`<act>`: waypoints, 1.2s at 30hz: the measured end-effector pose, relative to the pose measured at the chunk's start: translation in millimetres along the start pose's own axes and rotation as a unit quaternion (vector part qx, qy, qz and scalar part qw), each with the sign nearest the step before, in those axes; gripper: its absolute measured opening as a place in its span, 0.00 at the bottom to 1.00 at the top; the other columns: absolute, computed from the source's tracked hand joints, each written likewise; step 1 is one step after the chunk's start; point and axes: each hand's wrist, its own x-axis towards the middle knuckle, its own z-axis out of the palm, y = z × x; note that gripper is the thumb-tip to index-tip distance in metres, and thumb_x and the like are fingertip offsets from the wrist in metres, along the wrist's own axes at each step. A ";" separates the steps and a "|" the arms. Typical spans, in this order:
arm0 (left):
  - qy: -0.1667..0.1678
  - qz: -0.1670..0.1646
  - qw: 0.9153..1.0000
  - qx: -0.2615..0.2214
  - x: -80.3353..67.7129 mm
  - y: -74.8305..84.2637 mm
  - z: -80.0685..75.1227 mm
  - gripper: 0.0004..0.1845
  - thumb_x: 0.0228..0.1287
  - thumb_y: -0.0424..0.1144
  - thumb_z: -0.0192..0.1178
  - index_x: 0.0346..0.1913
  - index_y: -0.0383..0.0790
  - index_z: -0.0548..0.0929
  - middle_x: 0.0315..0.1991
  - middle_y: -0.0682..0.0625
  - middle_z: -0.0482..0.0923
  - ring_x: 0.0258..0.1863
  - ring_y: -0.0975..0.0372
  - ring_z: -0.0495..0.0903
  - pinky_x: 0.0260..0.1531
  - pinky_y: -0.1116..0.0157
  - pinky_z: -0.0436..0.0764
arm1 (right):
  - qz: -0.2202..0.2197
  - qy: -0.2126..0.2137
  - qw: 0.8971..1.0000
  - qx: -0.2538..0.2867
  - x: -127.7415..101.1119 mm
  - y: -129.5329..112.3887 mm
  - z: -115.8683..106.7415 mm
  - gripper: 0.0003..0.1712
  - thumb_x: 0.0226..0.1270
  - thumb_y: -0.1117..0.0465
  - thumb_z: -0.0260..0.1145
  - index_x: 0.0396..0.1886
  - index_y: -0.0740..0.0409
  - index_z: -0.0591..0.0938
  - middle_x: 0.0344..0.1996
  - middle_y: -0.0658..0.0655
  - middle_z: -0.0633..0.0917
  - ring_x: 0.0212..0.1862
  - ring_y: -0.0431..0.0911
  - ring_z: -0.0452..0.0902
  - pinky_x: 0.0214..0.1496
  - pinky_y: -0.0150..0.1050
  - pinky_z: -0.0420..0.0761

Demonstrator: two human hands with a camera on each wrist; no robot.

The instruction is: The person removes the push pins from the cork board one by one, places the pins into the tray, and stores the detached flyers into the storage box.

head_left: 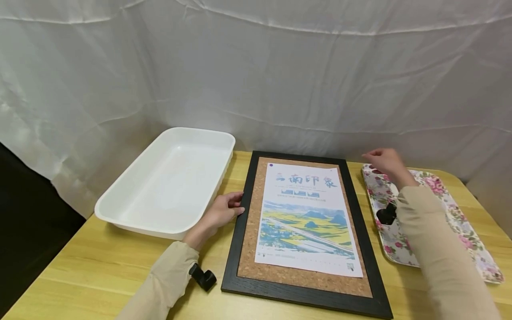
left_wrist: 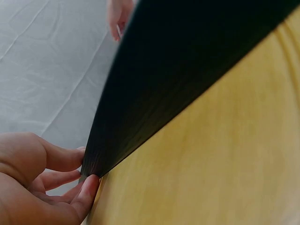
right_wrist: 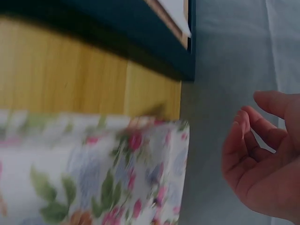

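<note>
Left hand touching black-framed corkboard, fingers parted, right hand loosely curled by floral tray, wood-grain tabletop below, pale curtain behind

A person wears long beige sleeves, the left sleeve creased around the cuff, the right sleeve loose along the forearm. A small, blocky black device shows at the left cuff, with another black unit at the right wrist; both grips are bare.
</note>
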 end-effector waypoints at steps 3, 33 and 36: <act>0.000 0.000 1.000 0.001 0.4 -0.4 -0.6 0.28 0.65 0.24 0.58 0.68 0.29 0.68 0.58 0.38 0.75 0.53 0.50 0.74 0.47 0.60 0.76 | -0.010 -0.015 1.000 -0.006 3.5 -11.9 6.8 0.33 0.76 0.50 0.51 0.61 0.79 0.68 0.56 0.76 0.69 0.53 0.65 0.70 0.53 0.53 0.74; 0.010 -0.014 1.000 0.006 -3.7 4.3 -2.3 0.28 0.66 0.26 0.58 0.69 0.32 0.68 0.60 0.39 0.73 0.56 0.51 0.73 0.49 0.59 0.76 | 0.025 -0.015 0.994 0.103 46.1 -106.5 122.2 0.20 0.70 0.62 0.61 0.57 0.69 0.78 0.52 0.65 0.78 0.50 0.55 0.75 0.55 0.47 0.75; 0.009 -0.015 1.000 0.005 -4.1 5.4 -0.4 0.28 0.66 0.26 0.59 0.69 0.33 0.68 0.60 0.39 0.74 0.56 0.51 0.74 0.49 0.59 0.76 | 0.014 -0.020 0.995 0.096 44.7 -112.1 132.4 0.19 0.70 0.62 0.62 0.55 0.69 0.79 0.49 0.66 0.80 0.48 0.54 0.77 0.53 0.45 0.76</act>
